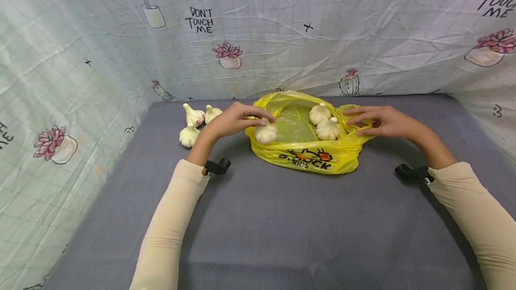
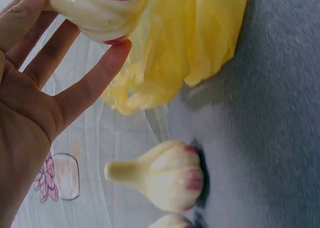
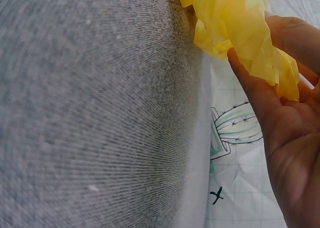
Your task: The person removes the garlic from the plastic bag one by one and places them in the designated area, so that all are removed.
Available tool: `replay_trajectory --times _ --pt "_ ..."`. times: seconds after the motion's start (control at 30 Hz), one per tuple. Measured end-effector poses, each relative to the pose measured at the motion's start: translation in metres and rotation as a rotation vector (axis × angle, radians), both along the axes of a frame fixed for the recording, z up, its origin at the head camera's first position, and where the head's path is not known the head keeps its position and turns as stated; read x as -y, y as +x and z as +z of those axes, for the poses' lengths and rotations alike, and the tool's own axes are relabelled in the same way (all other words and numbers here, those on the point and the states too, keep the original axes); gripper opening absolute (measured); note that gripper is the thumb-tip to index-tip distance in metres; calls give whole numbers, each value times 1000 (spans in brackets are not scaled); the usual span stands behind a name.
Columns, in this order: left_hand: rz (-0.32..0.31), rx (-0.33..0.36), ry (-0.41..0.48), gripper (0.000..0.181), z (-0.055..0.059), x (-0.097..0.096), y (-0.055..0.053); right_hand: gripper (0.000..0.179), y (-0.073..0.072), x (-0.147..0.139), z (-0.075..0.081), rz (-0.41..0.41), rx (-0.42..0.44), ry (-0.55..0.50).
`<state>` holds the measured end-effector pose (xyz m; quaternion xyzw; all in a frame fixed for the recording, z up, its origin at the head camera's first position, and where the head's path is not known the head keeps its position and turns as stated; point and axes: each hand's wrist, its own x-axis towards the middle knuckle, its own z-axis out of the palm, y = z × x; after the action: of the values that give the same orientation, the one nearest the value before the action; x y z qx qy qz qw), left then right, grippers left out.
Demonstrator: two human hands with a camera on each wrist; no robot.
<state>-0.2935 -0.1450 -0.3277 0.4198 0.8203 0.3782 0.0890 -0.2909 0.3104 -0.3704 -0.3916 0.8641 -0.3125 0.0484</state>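
Observation:
My left hand (image 1: 235,119) pinches a garlic bulb (image 1: 265,133) over the left rim of a yellow plastic bag (image 1: 282,152). In the left wrist view this bulb (image 2: 100,10) shows purple patches, with the thumb and fingers about it. The bag's mouth is open, and two garlic bulbs (image 1: 328,129) lie inside on its right. On the bag's right side, my right hand (image 1: 389,122) holds the crumpled edge between thumb and fingers. The right wrist view shows that yellow edge (image 3: 245,33) within the grasp.
Left of the bag, behind the left forearm, three more garlic bulbs (image 1: 189,135) sit together on the grey cloth-covered table (image 1: 306,227). A printed curtain (image 1: 266,21) hangs behind the table and along its left side.

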Motion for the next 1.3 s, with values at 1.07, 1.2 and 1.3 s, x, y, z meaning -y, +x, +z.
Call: replay_trajectory --times 1.07,1.2,1.3 --pt "71 -8 -27 21 0 45 17 47 2 -1 0 -39 -8 10" --pt "74 -12 -31 21 1 50 19 46 2 -1 0 -41 -2 7" --pt "88 0 -44 23 2 54 20 46 2 -1 1 -47 -1 9"
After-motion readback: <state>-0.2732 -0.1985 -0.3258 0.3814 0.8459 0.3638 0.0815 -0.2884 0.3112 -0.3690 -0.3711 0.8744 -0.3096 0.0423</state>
